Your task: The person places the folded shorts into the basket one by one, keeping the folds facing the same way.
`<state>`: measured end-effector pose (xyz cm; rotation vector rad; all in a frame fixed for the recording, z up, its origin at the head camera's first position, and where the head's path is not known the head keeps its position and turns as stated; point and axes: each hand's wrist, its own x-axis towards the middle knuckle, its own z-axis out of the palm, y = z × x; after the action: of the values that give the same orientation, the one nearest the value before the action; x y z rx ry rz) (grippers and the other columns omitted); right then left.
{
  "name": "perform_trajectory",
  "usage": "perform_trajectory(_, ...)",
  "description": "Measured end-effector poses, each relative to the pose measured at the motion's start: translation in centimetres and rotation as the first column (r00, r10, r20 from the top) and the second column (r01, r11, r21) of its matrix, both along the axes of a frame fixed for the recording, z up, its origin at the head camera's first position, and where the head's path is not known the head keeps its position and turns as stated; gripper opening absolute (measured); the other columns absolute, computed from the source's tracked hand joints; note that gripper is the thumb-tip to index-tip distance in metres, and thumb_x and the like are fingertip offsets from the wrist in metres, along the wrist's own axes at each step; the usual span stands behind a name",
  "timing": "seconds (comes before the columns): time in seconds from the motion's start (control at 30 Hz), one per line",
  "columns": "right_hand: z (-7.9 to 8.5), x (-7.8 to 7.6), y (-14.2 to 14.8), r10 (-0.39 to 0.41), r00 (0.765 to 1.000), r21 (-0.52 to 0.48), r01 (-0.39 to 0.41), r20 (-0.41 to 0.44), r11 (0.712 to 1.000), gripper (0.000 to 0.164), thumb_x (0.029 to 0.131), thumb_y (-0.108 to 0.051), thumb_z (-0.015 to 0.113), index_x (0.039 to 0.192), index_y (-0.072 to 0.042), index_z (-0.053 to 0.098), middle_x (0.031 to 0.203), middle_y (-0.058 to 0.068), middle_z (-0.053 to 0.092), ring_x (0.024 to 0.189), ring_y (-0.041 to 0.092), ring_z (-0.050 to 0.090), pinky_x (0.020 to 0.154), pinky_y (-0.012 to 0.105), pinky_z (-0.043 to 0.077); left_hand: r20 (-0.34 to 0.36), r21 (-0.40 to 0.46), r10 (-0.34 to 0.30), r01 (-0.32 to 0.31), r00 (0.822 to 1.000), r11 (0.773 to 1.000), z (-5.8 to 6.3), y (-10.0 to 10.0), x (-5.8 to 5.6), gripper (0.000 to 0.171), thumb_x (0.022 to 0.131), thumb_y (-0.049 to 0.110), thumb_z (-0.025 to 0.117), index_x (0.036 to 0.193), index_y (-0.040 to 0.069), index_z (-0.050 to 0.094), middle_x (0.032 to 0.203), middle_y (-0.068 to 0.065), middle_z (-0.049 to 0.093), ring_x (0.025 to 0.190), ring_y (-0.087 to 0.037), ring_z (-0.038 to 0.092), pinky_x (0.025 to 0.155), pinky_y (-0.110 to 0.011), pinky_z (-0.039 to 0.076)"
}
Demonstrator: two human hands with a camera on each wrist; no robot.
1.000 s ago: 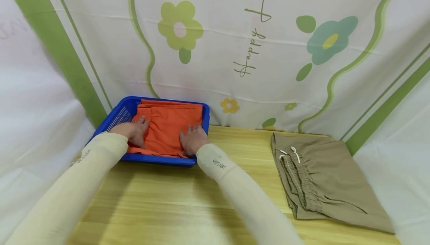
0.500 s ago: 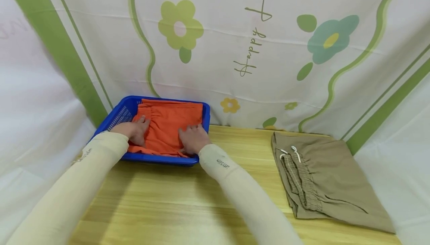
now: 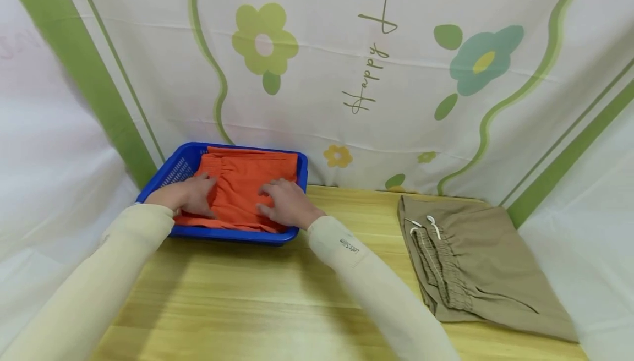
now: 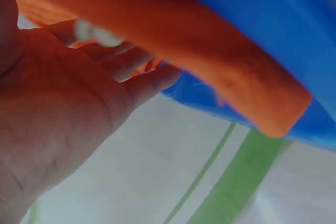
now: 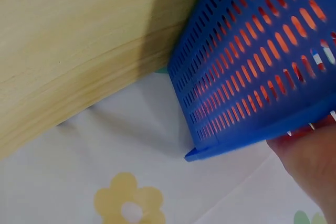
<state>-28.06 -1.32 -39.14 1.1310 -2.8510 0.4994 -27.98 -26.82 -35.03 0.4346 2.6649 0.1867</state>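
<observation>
Folded orange pants (image 3: 242, 185) with a gathered waistband lie in a blue plastic basket (image 3: 228, 234) in the head view. My left hand (image 3: 195, 193) is over their left side, fingers spread. In the left wrist view its palm (image 4: 63, 98) shows, with the fingertips partly hidden behind the orange cloth (image 4: 210, 51) and a small white tip by the fingers. My right hand (image 3: 287, 202) hovers over the right part of the pants, fingers loosely bent and apart. The right wrist view shows the basket's slotted side (image 5: 252, 72) and only part of that hand (image 5: 310, 161).
Folded brown pants (image 3: 495, 262) with white drawstrings lie at the right of the wooden table (image 3: 238, 300). A white curtain (image 3: 317, 75) printed with flowers stands right behind the basket, and white cloth closes in both sides.
My right hand has lifted from the pants' near right corner, its fingers now spread further apart. My left hand has shifted slightly left. The pants and basket stay in place.
</observation>
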Motion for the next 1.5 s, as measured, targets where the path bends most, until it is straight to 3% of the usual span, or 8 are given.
perform_trajectory(0.23,0.8,0.9,1.7,0.039,0.996,-0.083,-0.046,-0.083,0.995,0.03,0.099,-0.027,0.067,0.123,-0.009,0.071,0.119,0.004,0.07,0.108,0.021,0.06,0.096,0.037,0.047,-0.115,0.072,-0.021,0.03,0.993,0.997,1.0,1.1,1.5,0.09,0.089,0.029,0.079,0.15,-0.016,0.031,0.154,-0.041,0.024,0.142,-0.059,0.02,0.113,-0.068,0.023)
perform_trajectory(0.5,1.8,2.0,4.6,0.011,0.993,-0.141,-0.027,-0.114,0.99,0.03,0.099,-0.024,0.068,0.124,-0.01,0.07,0.118,0.004,0.07,0.106,0.021,0.059,0.095,0.038,0.048,-0.245,0.129,-0.063,0.097,0.968,0.987,1.5,4.9,4.5,0.064,0.1,0.023,0.065,0.15,-0.008,0.041,0.151,-0.034,0.039,0.137,-0.052,0.038,0.108,-0.065,0.035)
perform_trajectory(0.67,1.9,2.8,6.6,-0.033,0.993,-0.14,0.016,-0.116,0.99,0.032,0.099,-0.026,0.068,0.126,-0.01,0.069,0.12,0.003,0.069,0.112,0.021,0.06,0.099,0.039,0.048,-0.348,0.14,-0.087,0.143,0.933,0.98,1.0,7.6,6.2,0.052,0.101,0.026,0.064,0.144,-0.002,0.053,0.143,-0.027,0.052,0.13,-0.045,0.051,0.103,-0.062,0.043)
perform_trajectory(0.87,1.8,3.9,8.7,-0.038,0.986,-0.155,0.013,-0.159,0.988,0.03,0.097,-0.024,0.07,0.124,-0.009,0.07,0.121,0.004,0.069,0.113,0.024,0.06,0.099,0.042,0.048,-0.454,0.191,-0.122,0.231,0.882,0.954,0.0,10.3,8.0,0.044,0.099,0.032,0.068,0.131,0.002,0.065,0.127,-0.018,0.064,0.114,-0.037,0.063,0.093,-0.056,0.052)
perform_trajectory(1.13,1.4,5.0,11.9,-0.076,0.976,-0.134,0.049,-0.205,0.99,0.034,0.096,-0.023,0.072,0.126,-0.007,0.069,0.121,0.006,0.069,0.115,0.027,0.061,0.1,0.043,0.049,-0.521,0.185,-0.141,0.272,0.842,0.944,-1.2,12.3,9.5,0.041,0.097,0.037,0.07,0.122,0.005,0.071,0.114,-0.01,0.067,0.101,-0.03,0.062,0.084,-0.049,0.055)
perform_trajectory(1.5,0.1,6.4,18.0,-0.182,0.966,-0.063,0.173,-0.182,0.983,0.038,0.096,-0.025,0.073,0.129,-0.008,0.066,0.124,0.009,0.067,0.12,0.032,0.06,0.1,0.053,0.048,-0.544,0.183,-0.122,0.259,0.83,0.948,-2.3,13.3,10.6,0.037,0.096,0.037,0.072,0.115,0.005,0.073,0.107,-0.008,0.067,0.096,-0.028,0.061,0.081,-0.048,0.054)
